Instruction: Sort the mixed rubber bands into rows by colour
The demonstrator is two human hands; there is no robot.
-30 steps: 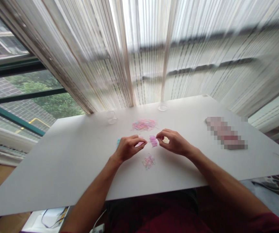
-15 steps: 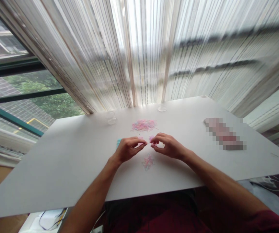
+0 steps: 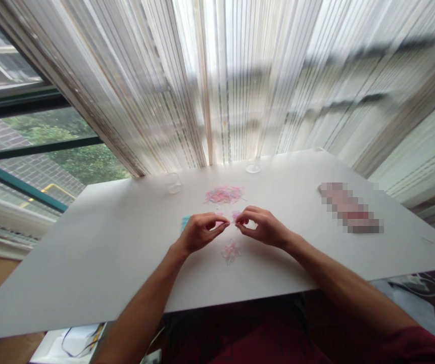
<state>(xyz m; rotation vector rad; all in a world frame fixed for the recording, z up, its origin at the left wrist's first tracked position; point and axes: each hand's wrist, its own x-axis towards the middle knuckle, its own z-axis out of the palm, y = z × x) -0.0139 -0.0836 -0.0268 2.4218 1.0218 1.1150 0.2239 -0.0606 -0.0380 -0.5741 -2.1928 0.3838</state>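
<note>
My left hand [image 3: 201, 231] and my right hand [image 3: 263, 228] face each other over the middle of the white table [image 3: 99, 263]. Each has thumb and index finger pinched together, the fingertips a small gap apart. A faint pale strand seems to cross that gap, too thin to make out. Just below the hands lies a small pile of thin pastel loops [image 3: 231, 252]. Beyond them spreads a larger heap of pink and pastel pieces [image 3: 225, 194]. Partly behind my left hand is a turquoise item [image 3: 184, 222]; purple pieces [image 3: 235, 216] show beside my right fingertips.
Toward the table's far edge stand a clear container [image 3: 173, 183] and a clear round dish or lid [image 3: 252, 168]. A blurred-out reddish flat object [image 3: 350, 208] lies on the right. Striped sheer curtains [image 3: 232, 91] hang behind the table, with a window at left.
The thumb and fingertips of my right hand have come closer together. My left hand keeps its pinch in nearly the same place. The piles look unchanged.
</note>
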